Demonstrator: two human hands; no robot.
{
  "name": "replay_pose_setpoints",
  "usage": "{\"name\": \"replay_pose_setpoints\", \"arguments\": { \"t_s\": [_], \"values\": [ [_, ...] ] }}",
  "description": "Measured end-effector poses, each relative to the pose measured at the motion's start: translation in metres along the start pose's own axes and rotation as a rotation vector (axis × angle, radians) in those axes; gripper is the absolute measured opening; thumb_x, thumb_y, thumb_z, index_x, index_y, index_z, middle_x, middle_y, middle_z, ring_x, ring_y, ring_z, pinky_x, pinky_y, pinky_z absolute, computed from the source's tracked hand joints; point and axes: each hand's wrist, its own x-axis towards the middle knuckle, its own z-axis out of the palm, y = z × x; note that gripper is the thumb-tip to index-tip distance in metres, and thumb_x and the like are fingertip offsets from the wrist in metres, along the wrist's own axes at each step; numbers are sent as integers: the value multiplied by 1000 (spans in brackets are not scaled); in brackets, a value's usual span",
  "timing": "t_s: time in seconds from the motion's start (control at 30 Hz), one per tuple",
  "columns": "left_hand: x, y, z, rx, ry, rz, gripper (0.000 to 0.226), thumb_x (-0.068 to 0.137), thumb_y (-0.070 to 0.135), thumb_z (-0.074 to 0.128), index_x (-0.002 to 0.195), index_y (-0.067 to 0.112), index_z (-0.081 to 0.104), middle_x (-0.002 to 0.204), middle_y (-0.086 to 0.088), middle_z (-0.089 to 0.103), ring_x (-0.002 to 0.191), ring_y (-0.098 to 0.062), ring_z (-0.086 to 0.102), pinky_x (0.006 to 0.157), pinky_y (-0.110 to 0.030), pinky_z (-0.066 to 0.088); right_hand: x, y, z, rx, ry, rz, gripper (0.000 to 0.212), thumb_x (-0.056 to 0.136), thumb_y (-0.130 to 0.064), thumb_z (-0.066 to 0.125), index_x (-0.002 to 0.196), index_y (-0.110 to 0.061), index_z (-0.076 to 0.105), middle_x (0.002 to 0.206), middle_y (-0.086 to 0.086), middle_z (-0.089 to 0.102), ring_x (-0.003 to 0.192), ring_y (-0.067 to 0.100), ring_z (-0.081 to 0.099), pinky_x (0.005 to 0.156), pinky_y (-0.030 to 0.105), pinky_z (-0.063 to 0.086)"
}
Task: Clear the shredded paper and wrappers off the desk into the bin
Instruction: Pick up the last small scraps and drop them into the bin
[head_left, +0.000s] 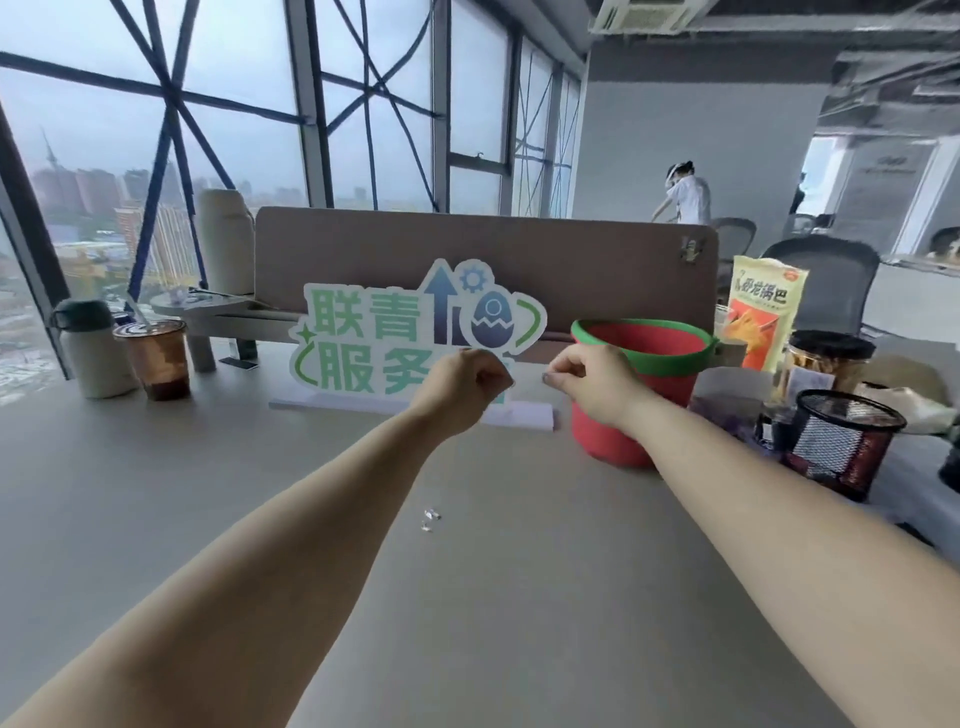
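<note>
Silvery scraps (430, 517) lie mid-desk (208, 493), apart from the red bin (608, 436) toward the right edge; the left hand (462, 379) and right hand (587, 382) hover with curled fingers, whether pinching anything I cannot tell, so one should descend, pinch the scraps together and release them inside the rim.

Office bits under tall windows (234, 104)
Cut-out sign (415, 332) at 12 o'clock; iced coffee cup (156, 358) and flask (88, 348) at 10 o'clock; snack bag (763, 317) and mesh pen pot (841, 441) at 2 o'clock.
</note>
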Motion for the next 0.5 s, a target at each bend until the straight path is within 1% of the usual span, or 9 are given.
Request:
{"name": "replay_pose_setpoints", "arguments": {
  "t_s": [0.07, 0.13, 0.17, 0.23, 0.27, 0.37, 0.43, 0.5],
  "values": [
    [24, 25, 7, -15, -1, 38, 16, 86, 20, 61, 91, 8, 72, 94, -8, 72, 84, -23, 64, 78, -32, 51, 12, 4, -32, -56, 67, -19, 14, 83, -17, 64, 83, -4, 68, 77, 2, 61, 74, 16, 52, 63, 26, 38],
    [49, 48, 18, -23, 2, 79, 15, 86, 19, 61, 89, 9, 72, 91, -9, 71, 78, -20, 60, 73, -30, 48, 23, 14, -61, -107, 134, -5, 11, 83, -16, 65, 83, -5, 69, 76, 0, 60, 75, 15, 52, 59, 20, 37],
    [59, 56, 23, -27, 0, 94, 14, 86, 18, 61, 88, 9, 72, 89, -9, 71, 77, -20, 59, 71, -30, 48, 28, 19, -72, -122, 155, 14, 10, 83, -16, 65, 82, -7, 69, 73, -1, 59, 74, 15, 52, 59, 22, 37],
    [79, 72, 37, -51, -17, 126, 12, 84, 15, 61, 87, 10, 72, 89, -8, 72, 80, -22, 63, 74, -32, 51, 37, 33, -89, -154, 176, 54, 8, 83, -17, 65, 82, -10, 69, 70, -5, 58, 75, 16, 54, 67, 23, 36],
    [89, 79, 46, -64, -23, 143, 12, 83, 14, 61, 86, 11, 72, 89, -8, 72, 82, -24, 64, 74, -32, 52, 41, 41, -96, -174, 182, 74, 8, 84, -17, 64, 83, -11, 69, 72, -5, 60, 76, 17, 54, 69, 25, 36],
    [118, 93, 66, -72, -16, 171, 13, 82, 13, 59, 83, 12, 72, 88, -7, 70, 84, -24, 63, 74, -30, 49, 54, 64, -108, -215, 202, 120, 10, 85, -19, 63, 85, -12, 69, 86, 4, 67, 82, 19, 56, 71, 26, 38],
    [135, 95, 77, -76, -8, 183, 12, 81, 13, 58, 81, 14, 71, 84, -3, 67, 86, -24, 63, 74, -29, 48, 61, 74, -111, -240, 188, 123, 11, 85, -20, 62, 86, -12, 69, 90, 5, 68, 85, 20, 57, 71, 27, 39],
    [147, 93, 90, -41, -41, 180, 14, 82, 15, 56, 82, 16, 70, 83, 1, 64, 88, -25, 63, 74, -29, 49, 65, 85, -111, -264, 147, 135, 13, 86, -21, 61, 91, -13, 70, 98, 6, 69, 93, 23, 60, 76, 29, 44]
  ]
}}
